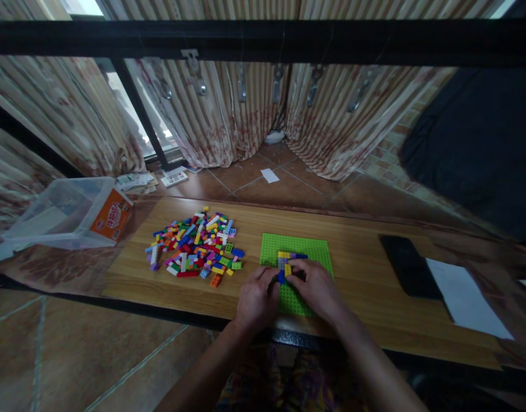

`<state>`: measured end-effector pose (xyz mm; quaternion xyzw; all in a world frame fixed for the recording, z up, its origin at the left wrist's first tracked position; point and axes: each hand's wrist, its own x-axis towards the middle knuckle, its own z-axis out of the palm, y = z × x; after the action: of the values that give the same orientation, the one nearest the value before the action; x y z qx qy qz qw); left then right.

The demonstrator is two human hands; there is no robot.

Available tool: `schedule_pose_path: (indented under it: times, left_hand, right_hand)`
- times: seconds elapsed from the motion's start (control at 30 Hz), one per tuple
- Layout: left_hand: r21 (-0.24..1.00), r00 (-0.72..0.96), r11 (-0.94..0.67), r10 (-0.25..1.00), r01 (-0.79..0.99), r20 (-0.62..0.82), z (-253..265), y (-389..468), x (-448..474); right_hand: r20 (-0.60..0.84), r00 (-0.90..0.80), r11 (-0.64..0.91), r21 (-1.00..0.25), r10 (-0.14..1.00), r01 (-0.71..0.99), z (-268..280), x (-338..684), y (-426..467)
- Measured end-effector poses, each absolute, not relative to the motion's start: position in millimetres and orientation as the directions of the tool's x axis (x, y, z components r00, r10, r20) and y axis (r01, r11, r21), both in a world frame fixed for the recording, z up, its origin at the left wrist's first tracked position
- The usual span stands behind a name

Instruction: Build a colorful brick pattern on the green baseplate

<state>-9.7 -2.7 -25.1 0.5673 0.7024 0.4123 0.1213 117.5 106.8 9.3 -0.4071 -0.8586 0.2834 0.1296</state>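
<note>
A lime-green building-brick baseplate (296, 244) lies on the wooden table top. Over its middle, my left hand (257, 300) has its fingers closed around a small blue brick (281, 277). My right hand (317, 286) pinches a yellow brick (288, 270) right beside it, and the two hands nearly meet. Behind the fingertips, a row of yellow bricks (284, 254) and some darker purple or blue bricks (300, 256) sit on the plate, partly covered by my right hand. Whether the two pinched bricks touch the plate is hidden.
A loose heap of mixed bricks (198, 243) spreads left of the baseplate. Farther left stands a clear plastic box (69, 212) with an orange label. On the right lie a black flat device (404, 263) and a white sheet (464, 294). A dark rail with hooks crosses above.
</note>
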Motion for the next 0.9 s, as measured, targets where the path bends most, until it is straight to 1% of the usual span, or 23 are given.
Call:
schedule_pose_path:
  times: [0.17, 0.4, 0.6, 0.8, 0.9]
  left_hand:
    - [0.715, -0.316, 0.011, 0.902, 0.699, 0.295, -25, -3, -10]
    - [0.719, -0.316, 0.01, 0.903, 0.695, 0.292, -25, -3, -10]
    - [0.723, -0.322, 0.028, 0.907, 0.691, 0.273, -23, -4, -9]
    - [0.727, -0.315, 0.016, 0.908, 0.686, 0.277, -24, -4, -10]
    - [0.727, -0.307, 0.009, 0.91, 0.687, 0.278, -23, -4, -10]
  right_hand:
    - [-0.015, -0.645, 0.51, -0.598, 0.764, 0.618, 8, 119, 108]
    - [-0.12, -0.675, 0.501, -0.579, 0.728, 0.643, 16, 114, 118]
    - [-0.116, -0.677, 0.515, -0.56, 0.727, 0.649, 18, 114, 117]
    - [-0.065, -0.711, 0.543, -0.598, 0.701, 0.59, 16, 115, 117]
    - [-0.057, -0.724, 0.56, -0.593, 0.687, 0.578, 16, 115, 118]
